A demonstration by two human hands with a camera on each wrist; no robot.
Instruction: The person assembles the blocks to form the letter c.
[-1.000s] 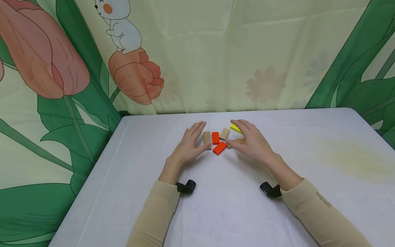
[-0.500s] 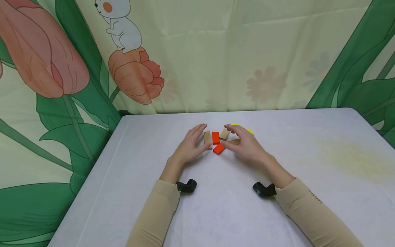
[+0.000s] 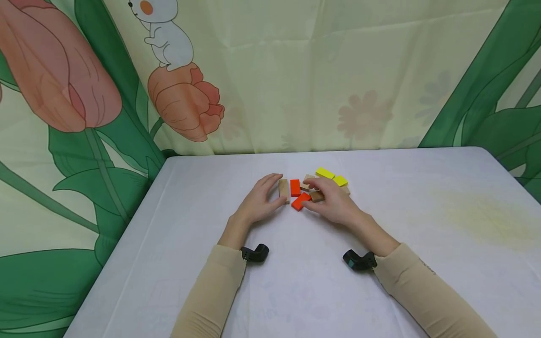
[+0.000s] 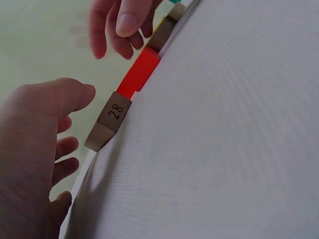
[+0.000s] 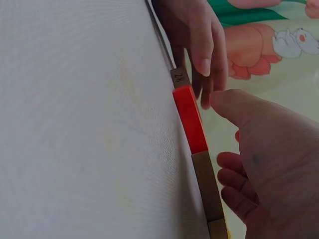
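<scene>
Several small rectangular blocks lie in a loose cluster toward the back of the table. My left hand (image 3: 258, 199) is beside the leftmost wooden block (image 3: 283, 191), thumb and fingers spread apart around its near side. On that block's end, the left wrist view shows the number 28 (image 4: 115, 111). Over the right part of the cluster hovers my right hand (image 3: 334, 199), fingers loosely bent and holding nothing. Its thumb tip overlaps the slanted red block (image 3: 299, 201); a second red block (image 3: 295, 188) stands between the hands. Wooden blocks (image 3: 317, 196) are partly covered by the right hand.
Two yellow blocks (image 3: 325, 172) lie behind the right hand. A white cloth (image 3: 296, 277) covers the table, and a printed curtain (image 3: 270, 84) hangs behind its far edge. Each wrist wears a black camera (image 3: 255, 253).
My right hand has moved left and lower over the blocks, uncovering the yellow ones behind it. My left hand has barely shifted, its fingertips a little lower.
</scene>
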